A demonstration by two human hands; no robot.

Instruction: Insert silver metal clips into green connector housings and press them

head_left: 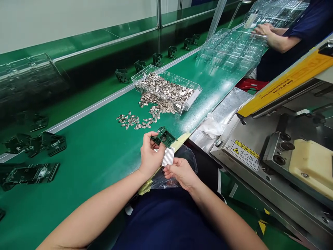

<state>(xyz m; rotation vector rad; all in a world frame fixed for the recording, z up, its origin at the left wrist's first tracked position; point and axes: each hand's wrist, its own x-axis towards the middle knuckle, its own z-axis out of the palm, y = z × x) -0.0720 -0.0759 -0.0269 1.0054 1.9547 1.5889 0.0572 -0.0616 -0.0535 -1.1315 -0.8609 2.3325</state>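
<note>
My left hand (pixel 151 156) pinches a dark green plastic housing (pixel 167 138) above the near edge of the green work surface. Just below the housing is a silver ribbed block (pixel 168 157), which looks like several thin rods side by side. My right hand (pixel 182 172) has thumb and fingers closed on the lower edge of this block. The block's left end passes behind my left fingers, so I cannot tell whether they touch it. Small silver metal pieces (pixel 132 120) lie loose on the surface beyond my hands.
A clear tray (pixel 192 100) heaped with metal pieces stands ahead. Dark housings (pixel 54 141) sit at left, more along the far rail. Clear blister trays (pixel 229 52) lie near a co-worker's hands (pixel 264 29). At right is a machine with a hand-injury warning label (pixel 244 154).
</note>
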